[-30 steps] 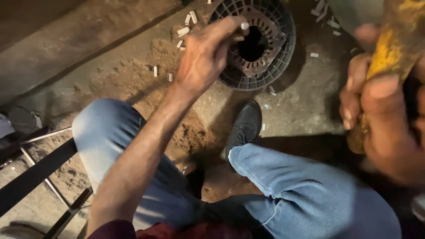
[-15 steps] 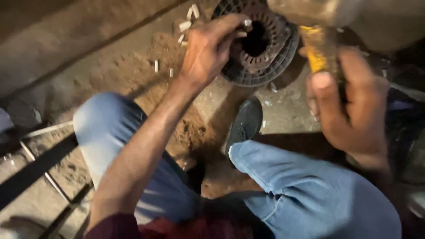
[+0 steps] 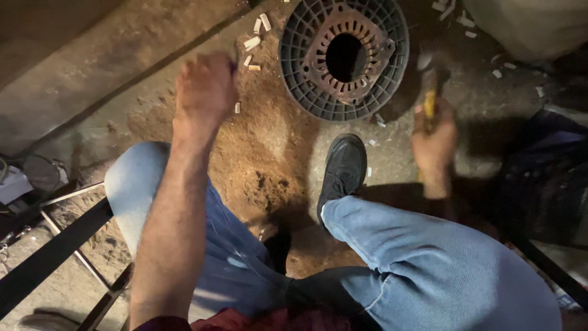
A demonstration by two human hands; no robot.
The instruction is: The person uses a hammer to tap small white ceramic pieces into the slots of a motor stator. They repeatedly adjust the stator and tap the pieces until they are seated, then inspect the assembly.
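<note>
Seen from above: dusty concrete floor point(image 3: 79, 73), stained rust-brown at centre. Blue-jeaned legs point(image 3: 429, 270) bent, knees apart, black shoe point(image 3: 343, 171) planted on the floor just below the round part. Dark round slotted disc point(image 3: 346, 55) lying flat on the floor at top centre, with a rusty ribbed metal ring point(image 3: 367, 61) seated in it around a dark middle hole. Left forearm extended forward and slightly up from lower left, bare to the wrist; left hand point(image 3: 205, 92) at its end, back turned to the camera, fingers curled inward into a loose fist, blurred, hovering over the floor left of the disc and not touching it; contents of the fist not discernible. Right hand point(image 3: 435, 138) to the right of the shoe, below and right of the disc, closed around a yellow-handled tool point(image 3: 430, 101), handle pointing up toward the disc's rim, dark head at the rim's shadowed edge; contact with the disc not discernible. Small pale broken pieces point(image 3: 252, 43) scattered on the floor near the left hand and along the upper right. Black metal frame bars point(image 3: 55, 245) at lower left.
</note>
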